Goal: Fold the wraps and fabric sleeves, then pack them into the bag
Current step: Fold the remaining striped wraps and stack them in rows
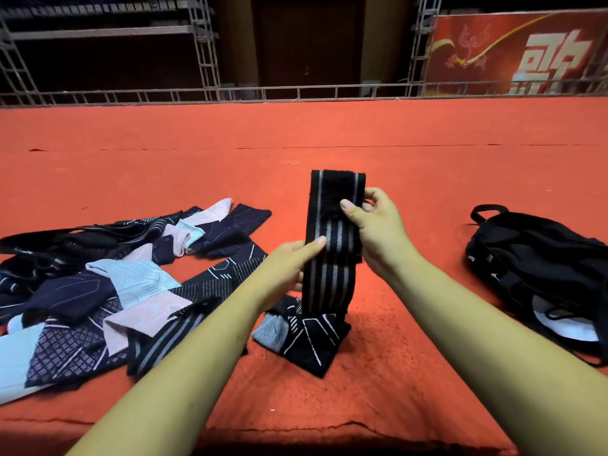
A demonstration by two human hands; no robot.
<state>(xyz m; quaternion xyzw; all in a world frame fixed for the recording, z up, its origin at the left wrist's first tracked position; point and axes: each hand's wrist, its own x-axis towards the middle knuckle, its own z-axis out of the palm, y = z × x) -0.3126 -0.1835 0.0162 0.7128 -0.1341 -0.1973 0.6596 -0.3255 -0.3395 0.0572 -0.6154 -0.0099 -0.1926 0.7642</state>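
I hold a black wrap with grey stripes (332,258) upright above the red carpet. My right hand (375,232) pinches its upper part, thumb on the front. My left hand (289,261) grips its left edge lower down, thumb across the stripes. Under the wrap lies a folded black sleeve with white lines (306,340). A heap of loose sleeves and wraps (108,284), navy, black, pink and pale blue, spreads on the left. A second striped wrap (164,337) lies at the heap's near edge. The black bag (539,264) sits on the right, something white showing at its near end.
Red carpet (329,126) covers the floor all around. A metal truss rail (296,92) runs across the far edge, with scaffold frames and a red banner (526,51) behind. The carpet's near edge (296,432) is close to me.
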